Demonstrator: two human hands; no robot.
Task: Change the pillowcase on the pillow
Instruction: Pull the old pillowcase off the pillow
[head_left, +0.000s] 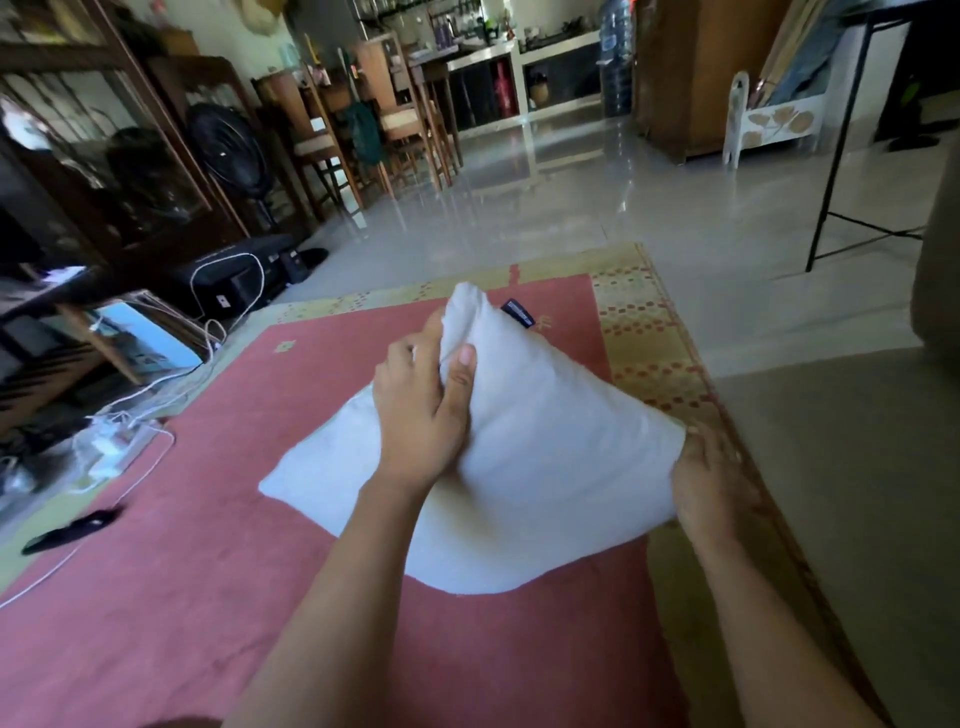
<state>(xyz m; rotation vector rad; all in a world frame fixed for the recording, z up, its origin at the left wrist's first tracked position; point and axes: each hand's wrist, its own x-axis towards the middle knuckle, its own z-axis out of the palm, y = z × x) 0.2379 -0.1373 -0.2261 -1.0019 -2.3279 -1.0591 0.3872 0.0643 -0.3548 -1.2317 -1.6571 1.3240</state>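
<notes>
The left hand (418, 415) has its fingers (462, 371) pinched shut on a fold of white cloth near the top corner of the pillow (545, 441), thumb on the near face, the others hidden behind. The right hand (709, 480) closes on the pillow's right corner; its fingers are blurred, but they appear wrapped round the corner. Between the two hands the pillow stands tilted, top corner raised, its lower edge resting on the red rug (182, 597), toward the rug's far right part, near the patterned border (644, 332). A small dark tag (519, 313) sticks out by the top corner. Whether the white cloth is a case or the bare pillow cannot be told, and no spare case is in view. The pillow looks light, soft and squashy: it sags and creases under the left hand, so it should fold easily but will give no firm edge. Corners and seams look the best places to hold it, since cloth bunches there and a pinch bites; the flat middle would only dent.
</notes>
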